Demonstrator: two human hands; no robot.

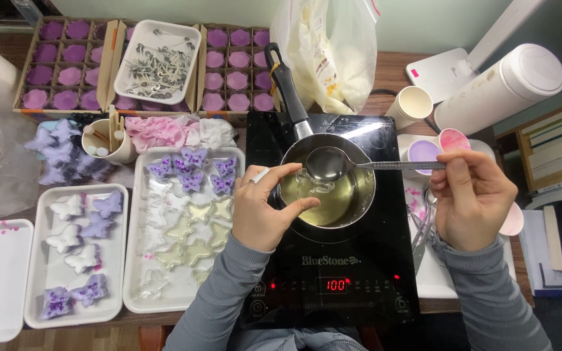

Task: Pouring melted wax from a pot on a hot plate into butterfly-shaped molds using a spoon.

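Presently, left hand pinched clear butterfly-shaped mould over small steel saucepan of pale melted wax, prob. so drips fall back. Right hand gripped long steel spoon, bowl level above mould, on black induction hob.

Pan sits mid-cooktop; open access only from the front edge, over the control strip. Pan handle blocks the back-left corner, plastic bag right behind it. Left edge is hemmed by the mold tray, right edge by cups and a white tray. Left hand covers the pan's left rim, spoon spans its top right.
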